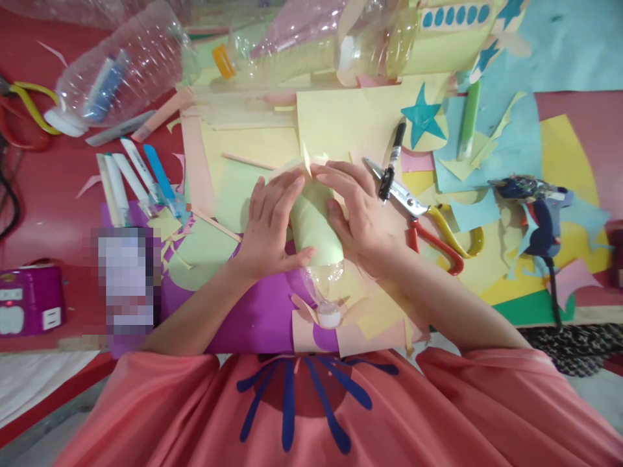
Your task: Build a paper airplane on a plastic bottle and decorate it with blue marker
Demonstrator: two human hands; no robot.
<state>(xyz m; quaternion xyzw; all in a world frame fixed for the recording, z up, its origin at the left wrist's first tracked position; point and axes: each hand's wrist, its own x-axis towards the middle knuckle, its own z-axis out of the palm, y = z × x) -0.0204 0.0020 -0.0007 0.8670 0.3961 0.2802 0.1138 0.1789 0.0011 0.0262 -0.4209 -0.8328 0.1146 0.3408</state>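
Observation:
A clear plastic bottle (325,285) lies in front of me, its white cap toward my body. Pale green paper (318,224) is wrapped around its body, with a pointed paper edge standing up at the far end. My left hand (275,224) grips the wrapped bottle from the left, thumb across the paper near the bottle's shoulder. From the right, my right hand (357,211) holds it too, fingers bent over the far end of the paper. Just right of that hand lie scissors (418,211) with red and yellow handles and a black marker (393,159).
Farther off lie clear bottles (126,71), one with an orange cap (224,61). A glue gun (542,217) rests at right, near a blue paper star (423,115). Several pens (131,172), a blurred-out phone (127,279) and a purple device (32,298) are at left.

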